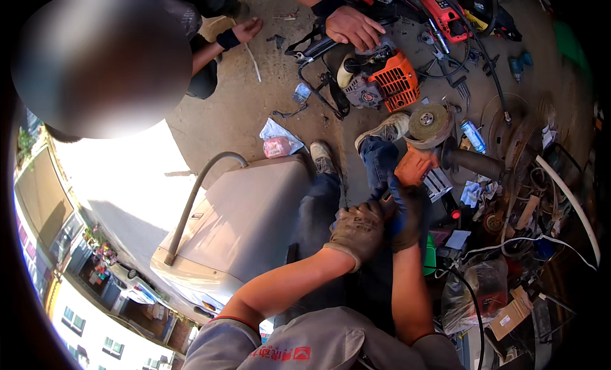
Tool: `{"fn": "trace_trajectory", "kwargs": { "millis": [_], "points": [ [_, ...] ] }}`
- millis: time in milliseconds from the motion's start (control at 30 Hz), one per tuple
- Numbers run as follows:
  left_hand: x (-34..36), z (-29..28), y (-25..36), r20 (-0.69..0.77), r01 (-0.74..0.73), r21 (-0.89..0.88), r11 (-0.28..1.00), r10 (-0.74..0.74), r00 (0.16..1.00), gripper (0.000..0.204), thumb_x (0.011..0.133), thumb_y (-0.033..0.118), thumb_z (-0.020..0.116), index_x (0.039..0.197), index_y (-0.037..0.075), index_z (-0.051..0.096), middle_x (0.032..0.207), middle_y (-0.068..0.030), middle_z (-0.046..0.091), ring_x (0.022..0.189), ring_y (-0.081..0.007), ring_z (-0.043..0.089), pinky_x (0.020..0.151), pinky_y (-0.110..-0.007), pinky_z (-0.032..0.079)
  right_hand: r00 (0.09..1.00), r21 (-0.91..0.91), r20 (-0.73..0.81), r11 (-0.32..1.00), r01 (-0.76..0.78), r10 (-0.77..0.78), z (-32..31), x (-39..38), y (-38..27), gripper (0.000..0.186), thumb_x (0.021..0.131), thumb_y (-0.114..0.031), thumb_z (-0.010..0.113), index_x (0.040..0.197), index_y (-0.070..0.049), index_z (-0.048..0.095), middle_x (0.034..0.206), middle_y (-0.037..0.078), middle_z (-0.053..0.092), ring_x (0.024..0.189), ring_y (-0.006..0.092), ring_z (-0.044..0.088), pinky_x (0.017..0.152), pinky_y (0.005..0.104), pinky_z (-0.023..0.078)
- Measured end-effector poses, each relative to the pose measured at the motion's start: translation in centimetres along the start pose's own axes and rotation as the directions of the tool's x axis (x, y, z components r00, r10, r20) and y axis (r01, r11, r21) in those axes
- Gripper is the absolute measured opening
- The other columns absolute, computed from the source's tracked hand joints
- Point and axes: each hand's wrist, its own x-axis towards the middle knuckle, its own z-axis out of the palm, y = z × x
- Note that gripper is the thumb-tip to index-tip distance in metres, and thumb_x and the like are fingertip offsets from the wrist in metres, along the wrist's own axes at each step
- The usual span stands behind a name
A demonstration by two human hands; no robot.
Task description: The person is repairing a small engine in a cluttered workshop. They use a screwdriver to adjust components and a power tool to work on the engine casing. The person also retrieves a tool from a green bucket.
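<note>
Both my hands wear dark work gloves and meet in front of my legs. My left hand (359, 231) is closed, its fingers curled against a small brownish piece (386, 204) that the gloves mostly hide. My right hand (407, 218) closes round the same place from the other side, its fingers pointing away from me. Just beyond it is an orange part (417, 165), below a round abrasive wheel (428, 122) on a grey grinder shaft (474, 163). Farther off, an orange small engine (394, 80) with a shaft lies on the ground, another person's hand (353, 27) resting on it.
A beige cabinet-like body with a curved handle (210, 192) stands at my left. Cables, scraps, a blue spray can (472, 136) and a cardboard box (511, 316) clutter the right. A red power tool (444, 13) lies far right. A person crouches at the far left.
</note>
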Motion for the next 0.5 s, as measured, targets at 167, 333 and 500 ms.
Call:
{"fn": "trace_trajectory", "kwargs": {
  "millis": [167,333,500],
  "points": [
    [0.0,-4.1,3.6,-0.032,-0.004,0.072,0.997,0.006,0.999,0.05,0.09,0.032,0.059,0.121,-0.007,0.053,0.109,-0.0267,0.065,0.098,-0.0396,0.067,0.086,-0.052,0.051,0.998,-0.149,-0.057,0.989,-0.013,0.005,-0.9,1.5,-2.4,0.016,0.094,-0.016,0.068,0.1,-0.002,0.073,0.086,0.008,0.066,0.079,0.0129,0.064,0.07,0.0308,0.05],
    [0.8,-6.7,4.5,0.104,0.056,0.186,0.981,-0.076,0.992,0.059,0.087,0.036,0.065,0.127,-0.003,0.048,0.115,-0.0275,0.062,0.106,-0.0431,0.064,0.091,-0.052,0.049,0.887,0.364,-0.155,0.86,-0.359,0.435,0.9,3.2,-2.2,0.025,0.087,-0.026,0.078,0.084,-0.003,0.069,0.077,0.006,0.064,0.07,0.0109,0.061,0.065,0.0299,0.048],
    [2.8,-8.8,3.4,0.153,0.041,0.225,0.974,-0.077,0.985,0.064,0.083,0.034,0.07,0.131,-0.001,0.048,0.118,-0.0271,0.061,0.109,-0.0443,0.063,0.095,-0.051,0.048,0.857,0.44,-0.234,0.836,-0.328,0.46,2.3,5.0,-1.8,0.029,0.087,-0.03,0.078,0.083,-0.003,0.069,0.074,0.004,0.063,0.065,0.0118,0.06,0.062,0.0303,0.047]
  ]
}}
